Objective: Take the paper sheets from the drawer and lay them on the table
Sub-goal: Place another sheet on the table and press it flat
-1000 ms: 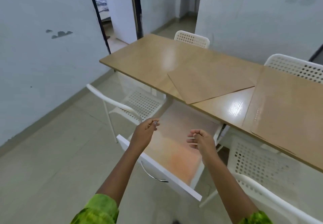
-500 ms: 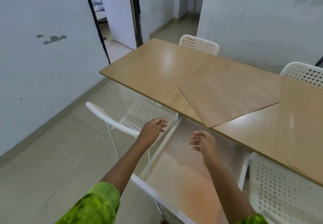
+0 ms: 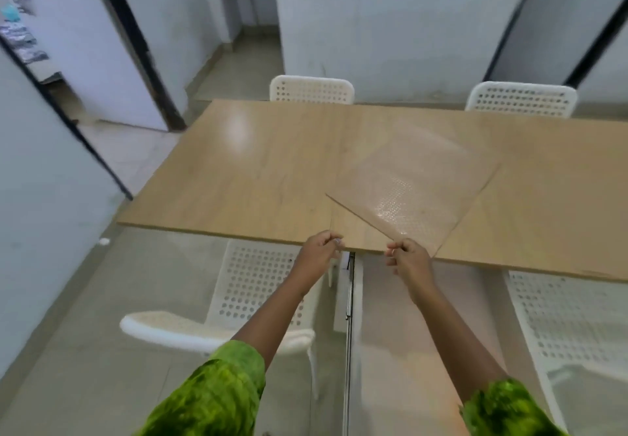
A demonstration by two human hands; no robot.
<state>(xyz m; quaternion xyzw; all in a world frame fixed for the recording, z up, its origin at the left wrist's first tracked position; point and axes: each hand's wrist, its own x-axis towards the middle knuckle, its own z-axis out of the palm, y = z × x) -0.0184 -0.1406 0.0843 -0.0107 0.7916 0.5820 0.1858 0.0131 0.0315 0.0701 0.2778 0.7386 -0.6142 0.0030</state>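
Nearest are the person's green patterned sleeves [image 3: 217, 398], and between the forearms the open white drawer [image 3: 350, 303] juts out from under the table, its inside tinted orange. White perforated plastic chairs stand to its left [image 3: 258, 282] and right [image 3: 560, 330], tucked at the near edge. Above the drawer, the left hand [image 3: 321, 248] and the right hand [image 3: 407, 258] each pinch with curled fingers the near edge of a thin, nearly clear paper sheet [image 3: 356, 231], which reaches over the near edge of the long light-wood table [image 3: 238, 170]. A second clear sheet [image 3: 418, 177] lies flat and askew on the tabletop just beyond. Two more white chairs [image 3: 312, 90] stand at the far side, before pale walls.
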